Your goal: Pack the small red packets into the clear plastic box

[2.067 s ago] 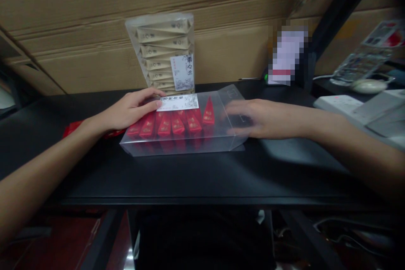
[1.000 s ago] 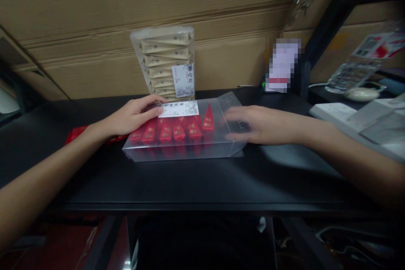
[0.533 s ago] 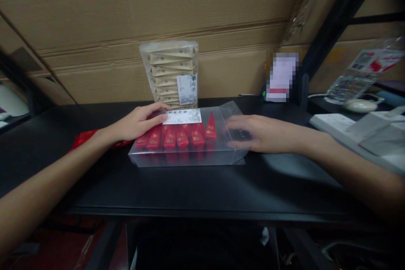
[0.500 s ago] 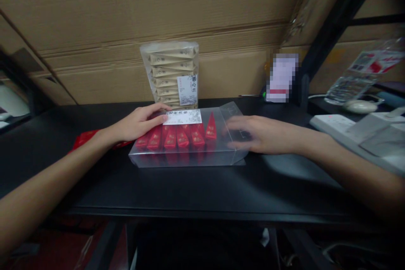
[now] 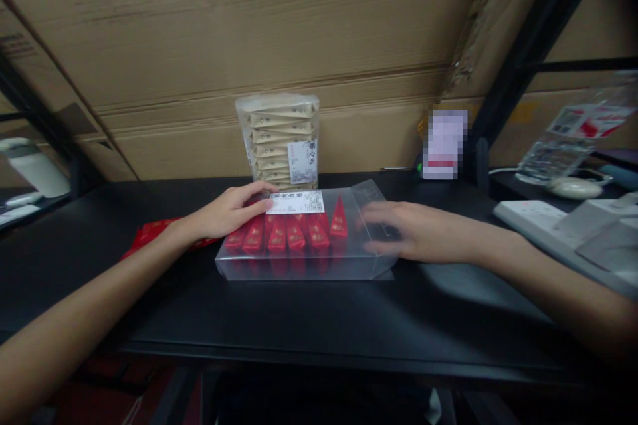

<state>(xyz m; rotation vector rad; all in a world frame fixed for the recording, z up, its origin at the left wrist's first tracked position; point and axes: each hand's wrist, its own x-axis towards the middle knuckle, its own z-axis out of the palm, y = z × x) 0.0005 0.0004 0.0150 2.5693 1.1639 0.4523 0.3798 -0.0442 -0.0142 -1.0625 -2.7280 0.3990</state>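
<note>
A clear plastic box (image 5: pixel 304 267) lies flat on the black table, holding a row of red triangular sachets (image 5: pixel 284 238) with a white printed label (image 5: pixel 295 202) on top. My left hand (image 5: pixel 232 211) rests on the box's far left corner, fingertips beside the label. At the right end, my right hand (image 5: pixel 403 234), slightly blurred, lies with its fingers over the box near the loose clear flap (image 5: pixel 369 196). Neither hand visibly grips the box.
Behind the box stands a clear bag of beige triangular sachets (image 5: pixel 276 139) against a cardboard sheet (image 5: pixel 249 33). Red packets (image 5: pixel 154 234) lie under my left wrist. A pixelated card (image 5: pixel 443 146), a white power strip (image 5: pixel 528 218) and a mouse (image 5: pixel 573 187) sit to the right.
Everything sits lower in the picture because the view has tilted up. The hands stay on the box in nearly the same places, and the box has not visibly shifted on the table.
</note>
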